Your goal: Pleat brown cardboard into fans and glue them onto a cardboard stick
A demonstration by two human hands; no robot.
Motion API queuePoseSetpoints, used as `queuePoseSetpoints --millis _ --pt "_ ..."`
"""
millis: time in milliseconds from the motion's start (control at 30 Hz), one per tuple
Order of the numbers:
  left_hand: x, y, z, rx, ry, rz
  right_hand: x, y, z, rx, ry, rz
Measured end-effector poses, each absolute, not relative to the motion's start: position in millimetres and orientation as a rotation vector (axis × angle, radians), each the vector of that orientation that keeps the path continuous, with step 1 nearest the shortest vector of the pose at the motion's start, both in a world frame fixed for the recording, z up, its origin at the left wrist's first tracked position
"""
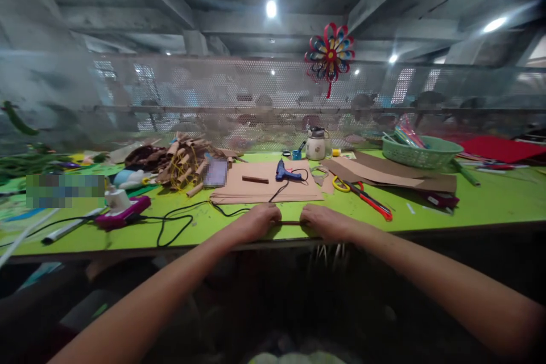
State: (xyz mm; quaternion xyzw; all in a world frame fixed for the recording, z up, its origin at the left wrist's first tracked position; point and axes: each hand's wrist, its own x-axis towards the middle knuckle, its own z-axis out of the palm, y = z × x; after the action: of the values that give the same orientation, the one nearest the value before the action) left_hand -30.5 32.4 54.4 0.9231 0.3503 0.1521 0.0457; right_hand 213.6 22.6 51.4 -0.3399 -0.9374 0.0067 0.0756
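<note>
Left hand [256, 220] and right hand [326, 223] hold a brown roll [290, 222], fingers closed on its ends. A glue gun [285, 172] lies just beyond the fingers.

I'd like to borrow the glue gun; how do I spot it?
Find the bright green table, then the brown cardboard sheet at its middle. The glue gun lies on it: blue, with a black cord, unlike the brown stick beside it.

Nothing written could be read, two patches, one at the left of the green table [490, 205] and one beside the pile of rolled brown paper [183, 164], being blurred beyond reading.
</note>
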Motion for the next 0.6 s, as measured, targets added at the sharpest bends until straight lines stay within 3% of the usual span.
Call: queuePoseSetpoints --millis 600 --pt "-34 43 53 2.651 1.192 0.462 184 33 44 -0.966 -2.676 -0.198"
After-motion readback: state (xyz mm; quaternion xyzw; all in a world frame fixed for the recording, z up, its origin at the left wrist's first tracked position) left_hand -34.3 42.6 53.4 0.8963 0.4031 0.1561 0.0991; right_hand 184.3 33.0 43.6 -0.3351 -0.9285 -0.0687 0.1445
